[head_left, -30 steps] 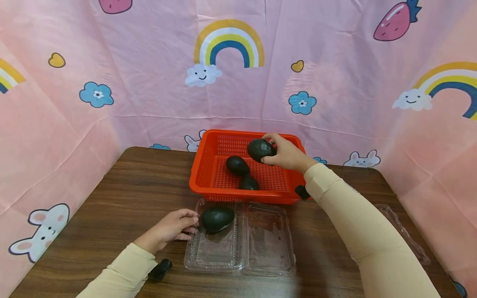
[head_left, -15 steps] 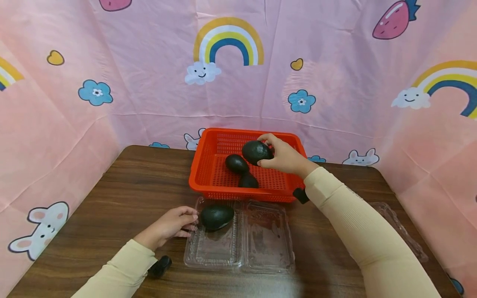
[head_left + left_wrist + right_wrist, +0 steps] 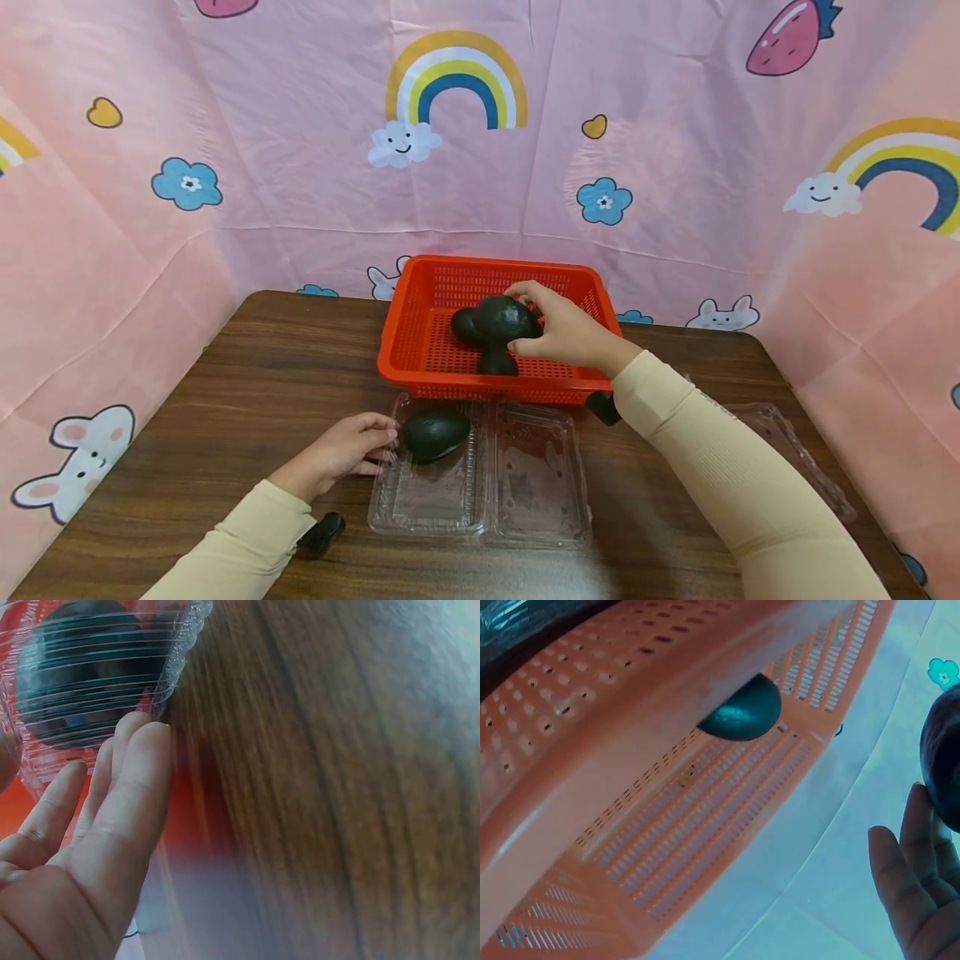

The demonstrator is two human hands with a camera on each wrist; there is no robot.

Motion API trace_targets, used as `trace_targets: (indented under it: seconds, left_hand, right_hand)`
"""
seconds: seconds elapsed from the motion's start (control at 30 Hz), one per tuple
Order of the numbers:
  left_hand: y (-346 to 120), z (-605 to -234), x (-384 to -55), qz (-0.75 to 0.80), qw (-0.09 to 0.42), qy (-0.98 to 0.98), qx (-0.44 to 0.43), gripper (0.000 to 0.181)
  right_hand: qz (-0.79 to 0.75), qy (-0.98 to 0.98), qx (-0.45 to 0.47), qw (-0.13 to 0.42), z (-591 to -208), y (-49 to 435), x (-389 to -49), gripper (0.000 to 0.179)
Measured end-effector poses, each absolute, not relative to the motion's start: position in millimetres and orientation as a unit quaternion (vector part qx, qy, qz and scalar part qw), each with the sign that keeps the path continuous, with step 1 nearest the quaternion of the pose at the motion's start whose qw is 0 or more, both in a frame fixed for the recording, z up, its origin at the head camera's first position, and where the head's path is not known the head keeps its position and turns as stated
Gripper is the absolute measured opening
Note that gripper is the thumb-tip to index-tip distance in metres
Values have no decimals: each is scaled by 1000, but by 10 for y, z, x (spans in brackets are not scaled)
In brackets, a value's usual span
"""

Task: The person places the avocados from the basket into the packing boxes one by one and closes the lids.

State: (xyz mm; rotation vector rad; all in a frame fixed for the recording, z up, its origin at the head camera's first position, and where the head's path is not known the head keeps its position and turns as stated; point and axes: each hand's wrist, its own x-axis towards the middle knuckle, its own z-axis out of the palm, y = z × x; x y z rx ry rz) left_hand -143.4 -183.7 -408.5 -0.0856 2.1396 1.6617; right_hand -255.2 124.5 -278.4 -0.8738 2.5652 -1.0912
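Observation:
My right hand (image 3: 562,329) grips a dark avocado (image 3: 501,318) from its right side, above the red basket (image 3: 592,387). Two more avocados lie inside: one (image 3: 465,327) partly covered by the held one, another (image 3: 498,363) by the front wall. In front of the basket a clear plastic clamshell box (image 3: 427,508) lies unfolded, with one avocado (image 3: 435,433) at the back of its left half. My left hand (image 3: 348,450) rests beside the box's left wall, fingers extended and tips touching it. In the left wrist view that avocado (image 3: 82,675) shows through the ribbed wall.
The box's lid half (image 3: 536,492) lies flat on the right. Another clear plastic piece (image 3: 795,454) lies at the table's right side, partly behind my right sleeve (image 3: 697,442). Patterned pink cloth (image 3: 315,125) surrounds the wooden table (image 3: 300,375) at the back and sides.
My right hand has moved left and lower over the basket with its avocado, which now overlaps another avocado in the head view. My left hand stays at the box.

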Motion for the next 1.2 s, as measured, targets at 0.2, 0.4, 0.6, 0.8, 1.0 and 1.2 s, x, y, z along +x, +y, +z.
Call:
trace_targets:
  seconds: [0.2,0.4,0.6,0.8,1.0,1.2]
  left_hand:
    - [-1833,-4067,-1415,599,212,771,-31,37]
    - [-1825,-4058,-1404,602,209,770,-34,37]
    - [-1830,-4067,-1392,600,209,772,-34,37]
    - [-1831,-4063,-1382,600,211,771,-31,37]
    - [-1832,-4062,-1373,596,214,773,-38,37]
    - [-1829,-4047,-1363,594,212,775,-40,38]
  right_hand:
    - [-369,868,-314,107,-2785,1213,-2426,61]
    - [-368,859,-342,101,-2822,1178,-2313,62]
    - [-367,857,-348,93,-2885,1150,-2229,64]
    - [-356,859,-355,94,-2910,1107,-2116,64]
    - [-363,854,-357,108,-2946,1068,-2000,63]
    - [-362,849,-365,120,-2991,1032,-1906,66]
